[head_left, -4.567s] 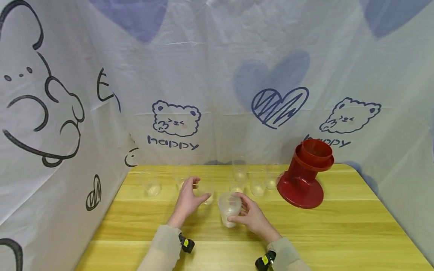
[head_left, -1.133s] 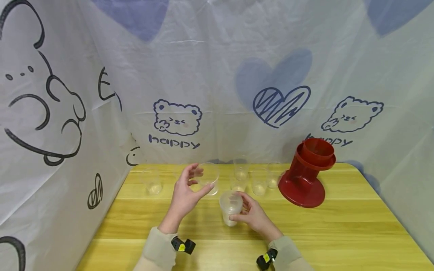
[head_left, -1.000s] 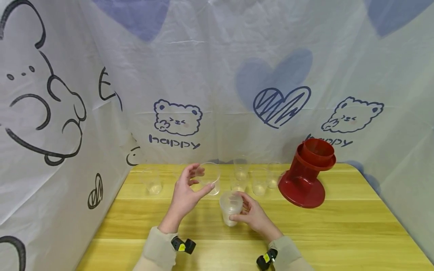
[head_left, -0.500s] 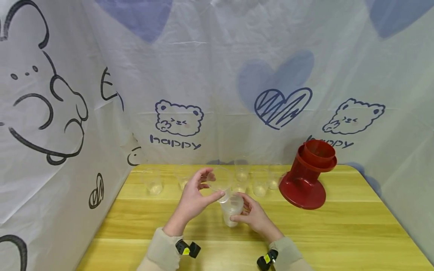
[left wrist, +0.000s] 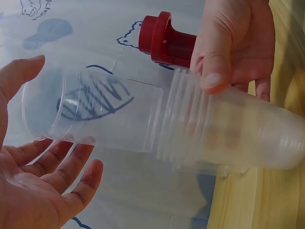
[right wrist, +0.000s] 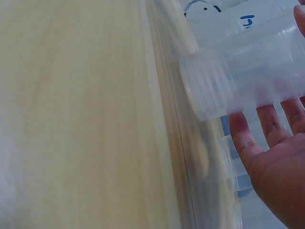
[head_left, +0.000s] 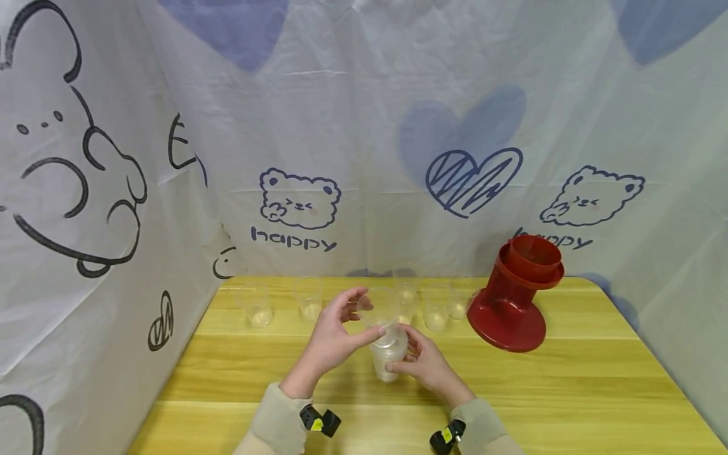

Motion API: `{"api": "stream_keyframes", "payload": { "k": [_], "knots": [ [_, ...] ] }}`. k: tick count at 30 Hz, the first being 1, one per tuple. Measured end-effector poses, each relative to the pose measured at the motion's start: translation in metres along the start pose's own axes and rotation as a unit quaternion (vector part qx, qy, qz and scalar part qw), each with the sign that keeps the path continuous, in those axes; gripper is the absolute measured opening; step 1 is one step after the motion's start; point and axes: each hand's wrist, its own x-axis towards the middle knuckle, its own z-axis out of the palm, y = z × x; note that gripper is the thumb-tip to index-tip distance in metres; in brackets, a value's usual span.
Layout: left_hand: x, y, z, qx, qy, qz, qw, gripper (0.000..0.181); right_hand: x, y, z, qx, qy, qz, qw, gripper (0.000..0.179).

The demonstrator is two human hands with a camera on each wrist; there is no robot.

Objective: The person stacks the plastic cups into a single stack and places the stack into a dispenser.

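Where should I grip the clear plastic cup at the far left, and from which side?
I'd likely pinch the clear plastic cup by its upper side wall, below the rim, coming from the near side: it stands upright, apart from the next cup, and no cup blocks that side.

White cloth (head_left: 364, 114) printed with hearts (head_left: 474, 183) and bears (head_left: 301, 197) hangs behind a yellow wood-grain table (head_left: 569, 398).
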Motion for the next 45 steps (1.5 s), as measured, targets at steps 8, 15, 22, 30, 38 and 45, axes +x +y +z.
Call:
{"api": "stream_keyframes", "payload": {
  "k": [8, 15, 22, 30, 38, 45],
  "knots": [
    [-0.001, -0.005, 0.003, 0.002, -0.013, -0.007, 0.9999, 0.068, 0.000, -0.001, 0.000, 0.009, 0.000, 0.005, 0.9999, 0.072],
    [-0.002, -0.001, 0.006, 0.005, -0.021, -0.022, 0.9995, 0.062, -0.002, -0.005, 0.002, 0.004, 0.006, 0.009, 0.9999, 0.072],
    [-0.002, -0.015, 0.005, 0.035, -0.034, -0.022, 0.9986, 0.064, -0.002, -0.001, 0.002, 0.007, 0.003, 0.013, 0.9999, 0.074],
    [-0.003, -0.018, 0.003, 0.062, -0.066, -0.017, 0.9957, 0.064, 0.000, -0.001, 0.001, 0.000, 0.001, 0.007, 1.0000, 0.071],
    [-0.005, -0.031, 0.004, 0.088, -0.113, -0.043, 0.9888, 0.068, 0.000, -0.001, 0.000, 0.013, -0.003, 0.010, 0.9999, 0.071],
    [-0.007, -0.039, 0.004, 0.080, -0.140, -0.048, 0.9857, 0.068, 0.000, -0.002, 0.000, 0.016, -0.007, 0.010, 0.9998, 0.075]
  ]
}}
